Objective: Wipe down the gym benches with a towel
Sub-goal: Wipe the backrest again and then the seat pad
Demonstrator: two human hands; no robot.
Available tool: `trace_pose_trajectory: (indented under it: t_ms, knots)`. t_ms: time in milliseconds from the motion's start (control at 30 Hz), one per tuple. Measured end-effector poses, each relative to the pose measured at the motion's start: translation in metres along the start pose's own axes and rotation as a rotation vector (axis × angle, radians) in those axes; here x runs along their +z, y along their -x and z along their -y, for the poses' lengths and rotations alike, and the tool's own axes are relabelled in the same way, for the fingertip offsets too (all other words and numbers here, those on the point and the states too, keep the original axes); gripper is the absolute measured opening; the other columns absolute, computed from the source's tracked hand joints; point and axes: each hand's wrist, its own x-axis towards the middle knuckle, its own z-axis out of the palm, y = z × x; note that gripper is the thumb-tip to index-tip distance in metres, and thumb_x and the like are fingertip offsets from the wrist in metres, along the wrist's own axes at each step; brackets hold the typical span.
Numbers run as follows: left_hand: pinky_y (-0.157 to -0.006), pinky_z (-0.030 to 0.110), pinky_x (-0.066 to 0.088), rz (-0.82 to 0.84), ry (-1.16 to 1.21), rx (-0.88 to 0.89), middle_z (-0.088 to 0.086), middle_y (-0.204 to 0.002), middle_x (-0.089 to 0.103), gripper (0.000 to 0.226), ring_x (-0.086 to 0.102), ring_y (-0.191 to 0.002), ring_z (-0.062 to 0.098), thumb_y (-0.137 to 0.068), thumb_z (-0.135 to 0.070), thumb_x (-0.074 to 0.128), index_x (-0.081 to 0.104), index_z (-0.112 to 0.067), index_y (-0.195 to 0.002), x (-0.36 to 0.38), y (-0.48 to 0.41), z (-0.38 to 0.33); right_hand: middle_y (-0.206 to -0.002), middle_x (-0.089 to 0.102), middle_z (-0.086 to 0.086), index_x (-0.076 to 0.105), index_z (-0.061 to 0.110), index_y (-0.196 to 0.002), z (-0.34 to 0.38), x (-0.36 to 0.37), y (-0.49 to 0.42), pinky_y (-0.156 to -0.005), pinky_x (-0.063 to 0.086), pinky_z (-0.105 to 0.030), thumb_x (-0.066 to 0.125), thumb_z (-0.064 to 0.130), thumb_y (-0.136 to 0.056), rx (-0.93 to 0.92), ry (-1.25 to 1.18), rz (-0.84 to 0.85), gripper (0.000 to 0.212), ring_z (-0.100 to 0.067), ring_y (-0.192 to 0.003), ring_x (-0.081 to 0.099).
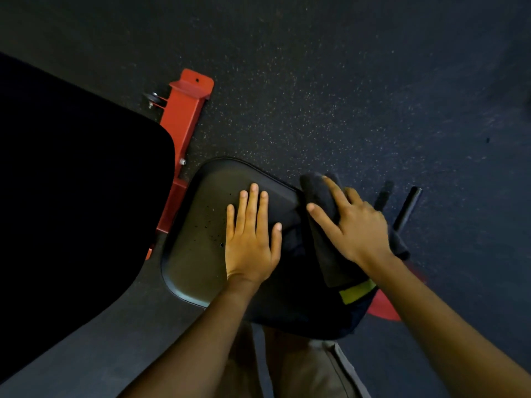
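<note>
Nearest, our left hand point(250, 242) lies flat, fingers straight, on the black seat pad point(195, 254). Just right of it, our right hand point(356, 225) presses the dark towel point(317, 191) onto the pad's right edge, thumb and forefinger spread straight. Beyond stands a red frame point(181, 119).

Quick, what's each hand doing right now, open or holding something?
Left hand: open, flat on the seat pad.
Right hand: on the towel, outer fingers bent; press or grip cannot be told.
</note>
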Motion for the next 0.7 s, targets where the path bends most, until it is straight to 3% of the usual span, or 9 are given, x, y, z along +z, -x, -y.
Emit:
trace_pose_trajectory:
  t_ms: [267, 533, 700]
  knots:
    - [-0.115, 0.037, 0.01, -0.047, 0.141, 0.004, 0.018, -0.148, 0.035, 0.05, 0.023, -0.139, 0.026, -0.095, -0.029, 0.037, 0.038, -0.004, -0.138, -0.004, 0.0, 0.006, -0.134, 0.05, -0.013, 0.029, 0.028, -0.149, 0.063, 0.001, -0.044, -0.092, 0.045, -0.051, 0.024, 0.065, -0.094, -0.095, -0.023, -0.032, 0.066, -0.037, -0.112, 0.055]
    - [-0.117, 0.032, 0.007, -0.168, 0.215, -0.234, 0.017, -0.149, 0.033, 0.046, 0.022, -0.14, 0.026, -0.095, -0.025, 0.039, 0.044, -0.003, -0.135, -0.016, 0.024, 0.033, -0.145, 0.039, -0.011, 0.024, 0.034, -0.151, 0.135, 0.003, -0.074, -0.095, 0.037, -0.053, 0.029, 0.063, -0.095, -0.284, 0.13, -0.137, 0.063, -0.038, -0.121, 0.047]
    - [-0.117, 0.028, 0.003, -0.246, 0.251, -0.407, 0.017, -0.149, 0.032, 0.047, 0.021, -0.139, 0.027, -0.095, -0.025, 0.038, 0.042, -0.002, -0.136, -0.018, 0.04, 0.049, -0.145, 0.045, -0.01, 0.043, 0.033, -0.142, 0.162, 0.018, -0.073, -0.09, 0.037, -0.057, 0.039, 0.062, -0.091, -0.487, 0.299, -0.276, 0.059, -0.044, -0.118, 0.048]
